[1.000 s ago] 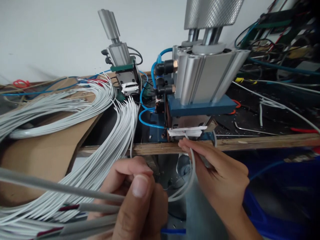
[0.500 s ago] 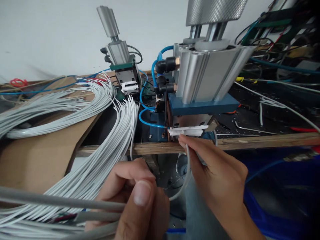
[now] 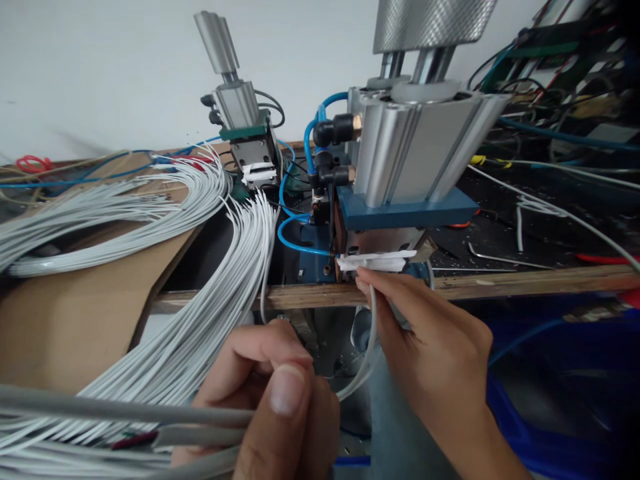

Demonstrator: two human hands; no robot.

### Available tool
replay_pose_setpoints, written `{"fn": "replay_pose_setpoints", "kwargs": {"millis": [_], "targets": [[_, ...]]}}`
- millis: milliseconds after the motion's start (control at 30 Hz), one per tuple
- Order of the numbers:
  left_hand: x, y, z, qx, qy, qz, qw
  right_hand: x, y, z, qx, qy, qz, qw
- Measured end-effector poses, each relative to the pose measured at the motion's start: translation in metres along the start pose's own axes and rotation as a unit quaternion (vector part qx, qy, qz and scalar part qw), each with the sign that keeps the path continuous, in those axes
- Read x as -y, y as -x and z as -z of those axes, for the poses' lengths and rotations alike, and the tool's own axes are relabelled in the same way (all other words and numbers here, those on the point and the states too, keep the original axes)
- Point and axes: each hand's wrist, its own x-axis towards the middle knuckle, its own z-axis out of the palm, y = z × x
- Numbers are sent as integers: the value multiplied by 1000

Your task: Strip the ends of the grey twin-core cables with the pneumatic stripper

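Observation:
My left hand (image 3: 270, 400) is closed around several grey cables (image 3: 125, 408) that run in from the left edge. Between finger and thumb of my right hand (image 3: 435, 340) is a thin pale cable (image 3: 373, 327), which curves down and back toward my left hand. Its end is hidden by my fingertips, right at the white-padded slot (image 3: 375, 261) of a pneumatic press (image 3: 415, 153). How far the end reaches into the slot I cannot tell. Left of the press lies a thick bundle of white cables (image 3: 220, 293) hanging over the bench edge.
A smaller pneumatic press (image 3: 240, 113) stands farther back. More white cables (image 3: 125, 220) lie on cardboard (image 3: 75, 327) at left. Blue air hoses (image 3: 287, 233) loop beside the large press. A hex key (image 3: 505, 259) and cable scraps lie right. Below is a blue bin (image 3: 520, 420).
My right hand and the thin cable have shifted very slightly left at the slot. My left hand keeps its grip almost unmoved.

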Motion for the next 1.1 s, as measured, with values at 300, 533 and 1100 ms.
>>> {"fn": "replay_pose_setpoints", "kwargs": {"millis": [300,533,1100], "targets": [[1,-1,1,3,5,-2,1000,0,-1,3,13,-2,-6,1000],[4,0,-1,2,17,-11,1000,0,-1,3,8,-2,-5,1000],[6,-1,4,-7,20,17,1000,-2,2,0,12,-6,-7,1000]]}}
